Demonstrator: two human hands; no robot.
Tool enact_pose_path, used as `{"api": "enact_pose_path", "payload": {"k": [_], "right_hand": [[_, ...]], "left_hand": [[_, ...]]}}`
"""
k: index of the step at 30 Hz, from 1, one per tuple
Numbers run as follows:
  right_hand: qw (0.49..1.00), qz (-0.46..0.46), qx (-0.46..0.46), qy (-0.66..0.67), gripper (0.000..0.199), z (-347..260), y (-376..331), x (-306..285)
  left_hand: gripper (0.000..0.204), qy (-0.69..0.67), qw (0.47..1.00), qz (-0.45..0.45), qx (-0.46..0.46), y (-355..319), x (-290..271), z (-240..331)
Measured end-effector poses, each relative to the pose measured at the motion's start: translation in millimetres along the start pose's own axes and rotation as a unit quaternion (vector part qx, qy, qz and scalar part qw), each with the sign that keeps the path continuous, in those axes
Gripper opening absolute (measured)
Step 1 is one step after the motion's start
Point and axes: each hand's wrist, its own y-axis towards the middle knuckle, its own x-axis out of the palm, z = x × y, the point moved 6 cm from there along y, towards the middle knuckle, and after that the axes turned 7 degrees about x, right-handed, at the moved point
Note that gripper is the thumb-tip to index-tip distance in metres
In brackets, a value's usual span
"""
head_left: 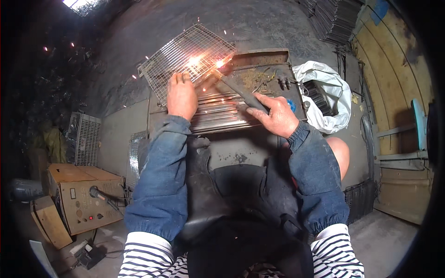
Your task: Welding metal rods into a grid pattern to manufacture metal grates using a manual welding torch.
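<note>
My right hand [278, 115] is closed around the dark handle of a welding torch [254, 101], whose tip points up and left. Bright arc light and sparks burst near that tip, at the lower right part of a wire mesh panel [174, 51]. The panel lies tilted at the far side of a small metal workbench [241, 74]. With bent fingers, my left hand [182, 98] grips the panel's near edge. Several straight metal rods [222, 113] lie side by side on the bench just below both hands. Glare hides the exact spot being welded.
A white sack [343, 109] with dark rods inside stands right of the bench. At the lower left sits an orange-topped welding machine [95, 201]. Stacked mesh panels [84, 139] stand behind it. Yellowish panelling [387, 83] rises at the right. My knee is close to the bench.
</note>
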Motion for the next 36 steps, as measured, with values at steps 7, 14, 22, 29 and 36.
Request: {"api": "enact_pose_path", "payload": {"k": [7, 14, 22, 29, 36], "right_hand": [[0.999, -0.046, 0.018, -0.007, 0.048, 11, 5, 23], [0.999, -0.044, -0.003, 0.013, 0.04, 3, 9, 32], [0.998, -0.054, -0.008, 0.014, 0.037, 2, 10, 34], [0.998, -0.06, -0.002, -0.006, 0.041, 3, 12, 40], [0.998, -0.063, 0.002, 0.018, 0.031, 3, 13, 35]], "left_hand": [[0.05, 0.061, 0.998, 0.014, 0.012, -5, 14, -1], [0.049, 0.071, 0.997, 0.012, 0.014, -5, 13, 1], [0.05, 0.055, 0.998, 0.016, 0.009, -7, 15, 0], [0.053, 0.077, 0.997, 0.02, 0.017, -8, 22, -8], [0.05, 0.086, 0.994, -0.046, 0.057, -5, 18, 4]]}}
